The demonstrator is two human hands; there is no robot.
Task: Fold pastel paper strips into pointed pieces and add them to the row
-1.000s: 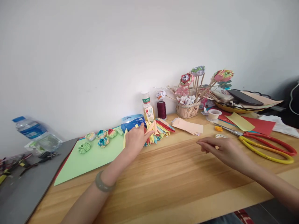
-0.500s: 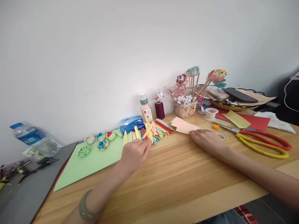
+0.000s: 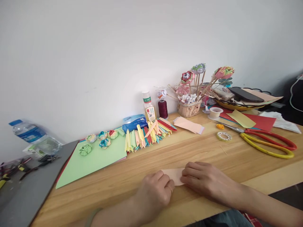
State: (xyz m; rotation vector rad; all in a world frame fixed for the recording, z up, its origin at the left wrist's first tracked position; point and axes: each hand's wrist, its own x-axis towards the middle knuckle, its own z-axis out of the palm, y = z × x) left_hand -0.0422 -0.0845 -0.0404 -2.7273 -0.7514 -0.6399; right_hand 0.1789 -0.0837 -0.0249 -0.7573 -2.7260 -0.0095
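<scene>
A pale pink paper strip (image 3: 174,177) lies near the table's front edge, between my two hands. My left hand (image 3: 158,190) has its fingers curled on the strip's left end. At the right end, my right hand (image 3: 201,177) grips the paper with bent fingers. Beyond them rests a stack of pale pink slips (image 3: 188,125), and to its left a pile of folded colored paper pieces (image 3: 144,135).
Large scissors (image 3: 265,140) with red and yellow handles, a tape roll (image 3: 224,136) and a thin stick (image 3: 223,150) lie at the right. Paper flowers (image 3: 85,149) sit on a green sheet (image 3: 94,167) at the left. A flower basket (image 3: 189,109) stands behind.
My right hand has left the slip stack and come toward the front edge with a pink strip. My left hand has moved right and nearer, onto the strip.
</scene>
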